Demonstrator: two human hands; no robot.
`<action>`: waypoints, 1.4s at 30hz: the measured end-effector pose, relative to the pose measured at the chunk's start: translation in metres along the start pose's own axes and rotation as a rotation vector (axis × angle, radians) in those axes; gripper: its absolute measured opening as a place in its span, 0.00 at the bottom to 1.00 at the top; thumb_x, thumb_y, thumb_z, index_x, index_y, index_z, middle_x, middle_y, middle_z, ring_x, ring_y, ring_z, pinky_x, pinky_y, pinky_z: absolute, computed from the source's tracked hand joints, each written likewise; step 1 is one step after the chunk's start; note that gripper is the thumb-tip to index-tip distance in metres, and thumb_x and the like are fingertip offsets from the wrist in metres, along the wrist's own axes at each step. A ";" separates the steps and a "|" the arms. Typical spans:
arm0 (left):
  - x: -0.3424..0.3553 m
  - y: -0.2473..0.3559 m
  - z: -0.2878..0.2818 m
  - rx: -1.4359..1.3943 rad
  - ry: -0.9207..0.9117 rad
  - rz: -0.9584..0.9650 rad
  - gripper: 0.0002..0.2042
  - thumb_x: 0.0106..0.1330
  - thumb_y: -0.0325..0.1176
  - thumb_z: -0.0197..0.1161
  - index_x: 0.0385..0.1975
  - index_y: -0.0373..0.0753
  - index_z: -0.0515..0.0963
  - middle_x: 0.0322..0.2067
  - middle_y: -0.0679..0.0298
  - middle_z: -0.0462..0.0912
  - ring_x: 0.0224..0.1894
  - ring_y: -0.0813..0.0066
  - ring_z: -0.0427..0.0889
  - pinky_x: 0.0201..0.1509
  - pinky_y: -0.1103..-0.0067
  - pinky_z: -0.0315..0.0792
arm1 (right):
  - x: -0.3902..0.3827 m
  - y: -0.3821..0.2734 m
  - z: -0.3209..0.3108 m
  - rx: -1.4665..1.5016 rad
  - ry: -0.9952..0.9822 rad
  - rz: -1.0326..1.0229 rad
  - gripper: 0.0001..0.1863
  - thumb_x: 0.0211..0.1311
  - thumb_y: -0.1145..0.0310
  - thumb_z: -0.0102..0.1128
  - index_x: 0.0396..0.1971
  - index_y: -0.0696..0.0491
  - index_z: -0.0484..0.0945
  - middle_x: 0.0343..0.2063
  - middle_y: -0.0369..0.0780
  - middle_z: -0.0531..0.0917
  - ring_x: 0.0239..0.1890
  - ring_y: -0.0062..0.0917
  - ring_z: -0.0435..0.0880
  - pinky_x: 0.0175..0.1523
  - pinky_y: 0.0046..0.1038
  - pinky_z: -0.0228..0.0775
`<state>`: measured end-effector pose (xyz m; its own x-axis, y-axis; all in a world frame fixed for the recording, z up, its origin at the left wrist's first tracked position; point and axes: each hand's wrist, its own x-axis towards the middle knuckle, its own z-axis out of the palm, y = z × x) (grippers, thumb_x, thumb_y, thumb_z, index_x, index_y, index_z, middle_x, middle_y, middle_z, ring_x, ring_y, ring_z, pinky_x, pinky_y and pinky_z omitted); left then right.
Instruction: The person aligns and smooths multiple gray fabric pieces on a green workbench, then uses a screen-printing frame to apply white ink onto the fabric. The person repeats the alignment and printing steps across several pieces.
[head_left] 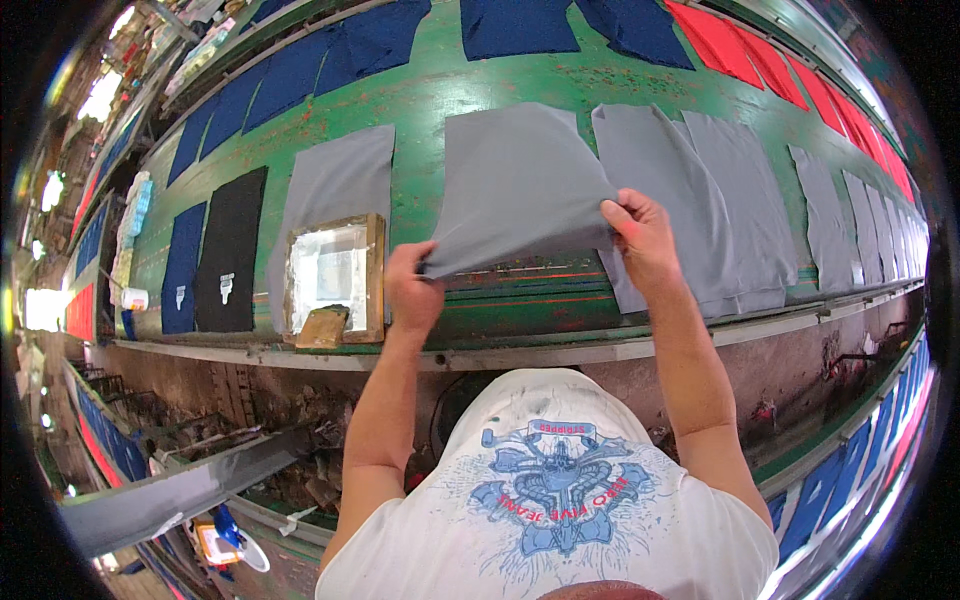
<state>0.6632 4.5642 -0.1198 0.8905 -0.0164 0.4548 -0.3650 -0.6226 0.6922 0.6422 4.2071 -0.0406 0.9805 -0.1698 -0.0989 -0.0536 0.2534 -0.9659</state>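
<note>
A grey fabric panel lies over the green table, its near edge lifted in both my hands. My left hand is closed on the near left corner. The near right corner is pinched between the thumb and fingers of my right hand. Just left of my left hand, a wood-framed printing screen rests on another grey panel. A squeegee with a worn wooden handle leans at the screen's near side. Right of the held panel, further grey panels overlap each other.
The long green table has a metal rail along its near edge. A black panel and a navy panel bear small white prints at left. Navy panels and red panels line the far side. A grey beam crosses the lower left.
</note>
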 end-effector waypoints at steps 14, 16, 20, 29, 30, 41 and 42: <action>0.158 0.138 -0.092 -0.213 0.269 0.529 0.08 0.68 0.20 0.73 0.45 0.34 0.90 0.42 0.61 0.93 0.42 0.72 0.92 0.51 0.76 0.84 | -0.044 -0.166 -0.075 -0.141 0.163 -0.649 0.02 0.77 0.70 0.70 0.40 0.49 0.86 0.31 0.27 0.83 0.32 0.13 0.76 0.39 0.22 0.69; 0.175 0.145 -0.061 -0.179 0.082 0.433 0.07 0.68 0.22 0.73 0.45 0.35 0.90 0.39 0.64 0.93 0.38 0.75 0.90 0.47 0.78 0.83 | -0.018 -0.168 -0.085 -0.185 0.208 -0.461 0.04 0.78 0.68 0.68 0.41 0.51 0.87 0.32 0.29 0.84 0.32 0.14 0.77 0.42 0.24 0.75; 0.202 0.173 -0.009 -0.074 0.007 0.262 0.09 0.71 0.24 0.71 0.48 0.37 0.90 0.30 0.68 0.91 0.33 0.79 0.87 0.40 0.81 0.79 | 0.052 -0.157 -0.111 -0.208 0.271 -0.148 0.07 0.79 0.66 0.66 0.44 0.54 0.87 0.33 0.31 0.84 0.32 0.18 0.79 0.50 0.30 0.84; 0.122 0.242 0.047 -0.468 -0.064 0.330 0.20 0.71 0.20 0.62 0.60 0.37 0.89 0.39 0.64 0.91 0.35 0.78 0.86 0.44 0.79 0.80 | 0.047 -0.220 -0.249 -0.114 0.132 -0.526 0.09 0.78 0.69 0.67 0.49 0.57 0.88 0.40 0.33 0.90 0.42 0.19 0.87 0.52 0.25 0.80; 0.104 0.237 0.065 -0.572 -0.112 0.255 0.21 0.68 0.17 0.61 0.60 0.33 0.89 0.45 0.61 0.91 0.40 0.79 0.86 0.43 0.80 0.80 | 0.042 -0.207 -0.262 -0.141 0.214 -0.501 0.11 0.78 0.69 0.68 0.52 0.57 0.88 0.40 0.32 0.89 0.42 0.19 0.86 0.51 0.24 0.79; -0.073 0.163 0.219 -0.478 -0.475 -0.582 0.17 0.71 0.19 0.71 0.59 0.27 0.86 0.48 0.63 0.88 0.36 0.79 0.86 0.45 0.80 0.84 | -0.027 -0.001 -0.361 -0.619 0.293 0.193 0.16 0.74 0.77 0.65 0.57 0.55 0.91 0.47 0.38 0.93 0.43 0.20 0.88 0.45 0.28 0.84; -0.080 0.161 0.224 -0.496 -0.499 -0.640 0.18 0.70 0.18 0.72 0.60 0.27 0.86 0.47 0.63 0.88 0.34 0.80 0.87 0.43 0.81 0.84 | -0.032 0.009 -0.365 -0.646 0.273 0.194 0.16 0.73 0.78 0.64 0.57 0.56 0.91 0.47 0.40 0.94 0.43 0.21 0.88 0.46 0.29 0.84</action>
<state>0.5940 4.2905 -0.1706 0.9327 -0.1909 -0.3061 0.2611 -0.2282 0.9380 0.5412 3.8674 -0.1335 0.8643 -0.4320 -0.2575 -0.4054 -0.2953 -0.8651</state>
